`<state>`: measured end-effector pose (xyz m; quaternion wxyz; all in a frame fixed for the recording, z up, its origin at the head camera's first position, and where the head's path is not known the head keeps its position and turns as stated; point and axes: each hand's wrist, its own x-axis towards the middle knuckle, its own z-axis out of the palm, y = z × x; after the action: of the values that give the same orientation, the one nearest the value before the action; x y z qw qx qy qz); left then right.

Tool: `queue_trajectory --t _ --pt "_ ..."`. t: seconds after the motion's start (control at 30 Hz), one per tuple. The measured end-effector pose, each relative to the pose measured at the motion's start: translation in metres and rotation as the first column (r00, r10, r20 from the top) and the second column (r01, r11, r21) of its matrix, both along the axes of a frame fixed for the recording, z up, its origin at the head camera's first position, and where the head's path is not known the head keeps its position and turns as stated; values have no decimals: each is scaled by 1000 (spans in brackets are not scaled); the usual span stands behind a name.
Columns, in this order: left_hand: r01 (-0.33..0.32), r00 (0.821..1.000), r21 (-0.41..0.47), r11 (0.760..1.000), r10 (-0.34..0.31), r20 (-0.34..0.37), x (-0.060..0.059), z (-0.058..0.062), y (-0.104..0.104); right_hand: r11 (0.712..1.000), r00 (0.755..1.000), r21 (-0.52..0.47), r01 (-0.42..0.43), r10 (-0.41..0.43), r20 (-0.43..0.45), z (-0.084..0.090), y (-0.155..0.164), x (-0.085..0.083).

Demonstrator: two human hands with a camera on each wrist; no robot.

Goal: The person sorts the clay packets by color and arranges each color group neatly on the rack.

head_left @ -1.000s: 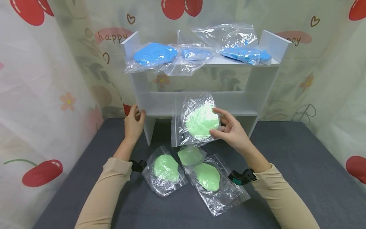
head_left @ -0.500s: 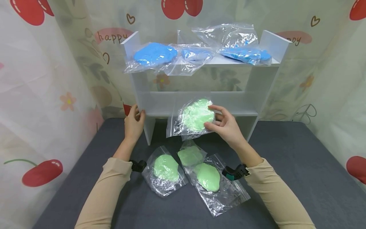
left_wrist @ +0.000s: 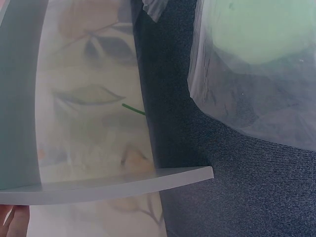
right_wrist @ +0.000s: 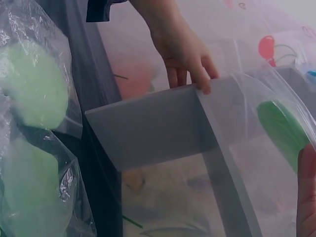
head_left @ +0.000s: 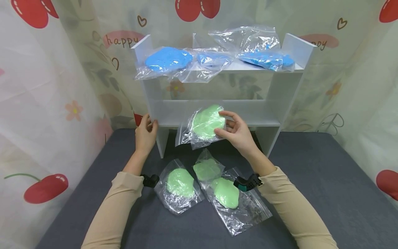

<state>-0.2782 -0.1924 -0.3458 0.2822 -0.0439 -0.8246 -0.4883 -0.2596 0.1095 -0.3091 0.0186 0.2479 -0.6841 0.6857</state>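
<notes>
My right hand (head_left: 238,135) pinches the edge of a clear zip bag (head_left: 207,121) between thumb and fingers. A flat, light green, clay-like lump fills part of it. The bag is tilted in front of the middle board of a white shelf unit (head_left: 273,100), above the table; contact with the board cannot be made out. My left hand (head_left: 145,136) holds the shelf's left side panel, its thumb on the front edge and its fingers outside, as the right wrist view shows. Below lie more bags with green lumps: one at left (head_left: 180,183), one in the middle (head_left: 207,169), one at right (head_left: 226,193).
Clear bags with blue lumps, one at left (head_left: 169,59) and others further right (head_left: 267,60), lie on the top board, partly hanging over its front. The dark grey table (head_left: 314,180) extends on both sides. Patterned curtains (head_left: 357,86) stand behind and beside it.
My right hand has carried its green-filled bag left and slightly up over the last second, toward the middle board's left half. My left hand and the other bags stay put.
</notes>
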Motion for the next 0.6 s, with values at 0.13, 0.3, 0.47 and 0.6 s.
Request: queue_trajectory --t 0.13,0.3,0.47,0.6 --pt "-7 1000 -3 1000 7 -2 0 0 0 1000 1000 2 5 -5 -11 1 -6 -2" --pt "-11 1000 3 1000 11 -8 -1 -1 0 1000 1000 6 14 -14 -11 1 -13 -6" --pt "-12 1000 6 1000 12 -6 -2 -1 0 1000 1000 9 6 -6 11 0 -20 -10" --pt "-19 1000 5 1000 19 1 -2 0 1 1000 1000 25 9 -9 20 1 -25 -12"
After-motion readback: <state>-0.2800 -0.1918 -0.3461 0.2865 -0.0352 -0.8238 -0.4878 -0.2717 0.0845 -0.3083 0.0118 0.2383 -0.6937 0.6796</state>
